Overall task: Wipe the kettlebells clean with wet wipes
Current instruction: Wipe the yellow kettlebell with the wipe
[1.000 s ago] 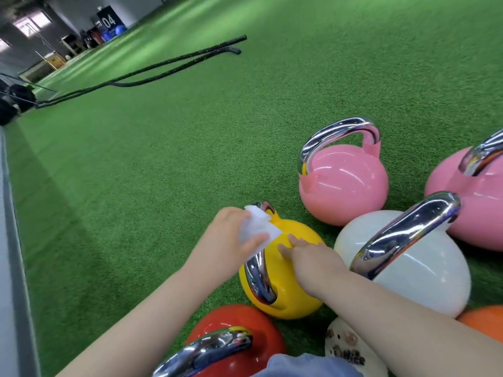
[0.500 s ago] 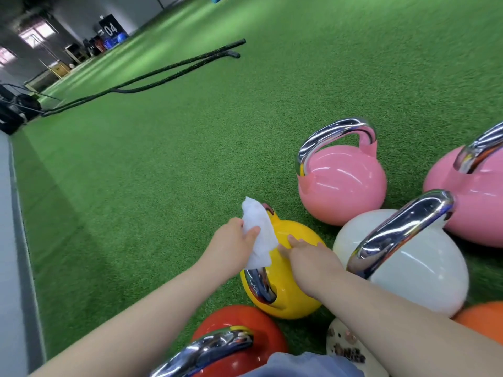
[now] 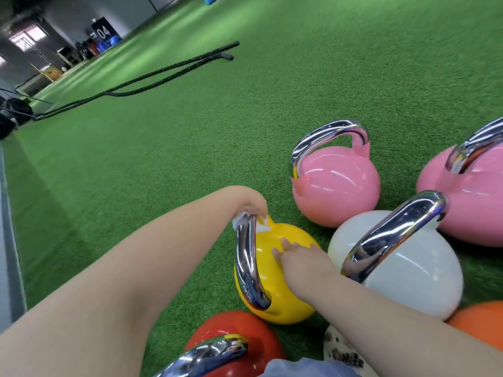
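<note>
- The green turf floor (image 3: 190, 172) fills nearly the whole view, running far back to a wall sign reading 04 (image 3: 103, 31); black battle ropes (image 3: 163, 74) lie on it at far left, well apart from the work.
- The kettlebells sit clustered at near right, close together, probably so each can be reached in turn without shifting position: a white kettlebell (image 3: 408, 268), two pink ones (image 3: 337, 186) (image 3: 468, 208) behind it, a red one (image 3: 231, 338) nearest the camera, and an orange one (image 3: 481, 319) cut off at the right edge.
- The yellow kettlebell (image 3: 275, 281) — the one being cleaned — stands on the turf in the middle of the cluster, just left of the white one, its chrome handle (image 3: 246, 265) turned towards the left.
- The left hand (image 3: 251, 206) reaches over the far end of that handle, wrist bent down, fingers curled around the wet wipe (image 3: 241, 219) and pressing it onto the chrome; only small white corners of the wipe show either side of the handle, so how it is folded I cannot tell.
- The right hand (image 3: 299, 257) rests flat on the yellow body, fingers straight and spread, holding nothing — it looks placed there to brace the bell so it does not rock while the handle is rubbed.
- Judging by this, the handle is the step in hand.
</note>
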`<state>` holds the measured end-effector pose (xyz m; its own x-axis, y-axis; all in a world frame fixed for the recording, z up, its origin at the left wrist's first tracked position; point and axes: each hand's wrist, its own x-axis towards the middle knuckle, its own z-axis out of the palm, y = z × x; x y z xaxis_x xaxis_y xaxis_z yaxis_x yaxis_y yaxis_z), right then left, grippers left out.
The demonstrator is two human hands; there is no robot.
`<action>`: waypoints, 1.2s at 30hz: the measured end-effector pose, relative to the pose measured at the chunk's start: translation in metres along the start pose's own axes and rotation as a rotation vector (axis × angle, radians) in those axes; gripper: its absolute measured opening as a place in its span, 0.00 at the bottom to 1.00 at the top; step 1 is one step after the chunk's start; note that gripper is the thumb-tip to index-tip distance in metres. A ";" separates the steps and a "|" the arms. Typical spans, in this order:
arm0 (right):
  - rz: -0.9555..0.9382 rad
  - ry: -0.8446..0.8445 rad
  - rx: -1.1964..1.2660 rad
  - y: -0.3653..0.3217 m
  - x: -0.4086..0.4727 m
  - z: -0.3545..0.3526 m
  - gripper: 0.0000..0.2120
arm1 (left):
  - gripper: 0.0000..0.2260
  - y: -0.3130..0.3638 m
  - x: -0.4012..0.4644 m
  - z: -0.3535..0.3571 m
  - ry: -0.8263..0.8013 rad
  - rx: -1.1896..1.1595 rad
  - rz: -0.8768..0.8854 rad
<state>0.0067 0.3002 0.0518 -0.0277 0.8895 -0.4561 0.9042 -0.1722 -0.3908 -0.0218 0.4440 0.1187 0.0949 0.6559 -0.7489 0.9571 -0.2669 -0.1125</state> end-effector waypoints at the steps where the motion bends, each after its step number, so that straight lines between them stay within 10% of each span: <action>1: 0.000 -0.005 0.002 0.000 0.000 0.000 0.27 | 0.12 0.002 0.006 -0.003 -0.025 0.061 -0.004; 17: -0.007 -0.032 0.028 0.005 0.002 -0.005 0.32 | 0.14 0.030 0.045 0.013 -0.084 0.978 0.094; 27: -0.019 -0.029 0.046 0.008 0.004 -0.004 0.31 | 0.05 -0.012 0.061 -0.013 -0.310 -0.186 0.076; 31: -0.023 -0.032 0.041 0.007 0.006 -0.007 0.29 | 0.32 -0.032 0.073 -0.003 -0.390 -0.503 0.130; 36: -0.023 -0.018 0.019 0.005 0.005 -0.017 0.27 | 0.25 -0.050 0.056 0.011 -0.300 -0.830 0.182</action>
<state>0.0181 0.3108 0.0613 -0.0565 0.8855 -0.4613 0.8952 -0.1596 -0.4161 -0.0669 0.4867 0.0751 0.2999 0.4100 -0.8614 0.8352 0.3234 0.4447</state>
